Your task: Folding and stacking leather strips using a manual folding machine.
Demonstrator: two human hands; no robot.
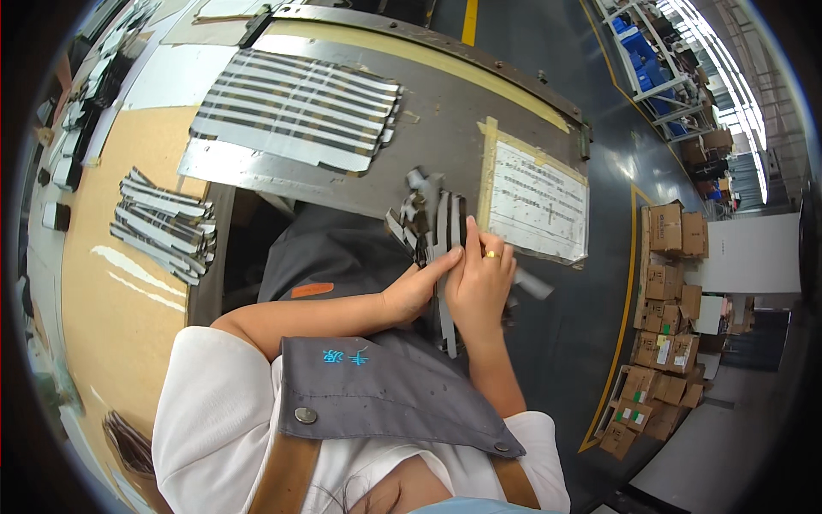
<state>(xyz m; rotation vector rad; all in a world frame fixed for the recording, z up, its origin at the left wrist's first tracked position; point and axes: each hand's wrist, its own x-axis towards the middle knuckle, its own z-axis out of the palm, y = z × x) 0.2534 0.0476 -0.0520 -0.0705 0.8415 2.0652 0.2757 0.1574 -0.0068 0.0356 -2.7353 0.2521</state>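
Note:
Over my lap, at the edge of the grey metal table (300,190), both hands grip a bundle of narrow black and light-grey strips (443,224). My left hand (409,291) closes on the bundle from the left, its thumb against the strips. My right hand (479,281), with a yellow band on one finger, presses from the right with its fingers bent. The upper ends of the strips fan out unevenly, and their lower ends hang below my hands. A blurred pale piece (533,284) shows just right of my right hand.
A striped sheet stack (295,111) of similar strips lies on the metal table. Loose strips (163,224) are piled on the wooden board (94,197) at left. A taped paper sheet (539,201) covers the table's right corner. Cardboard boxes (664,295) stand across the floor.

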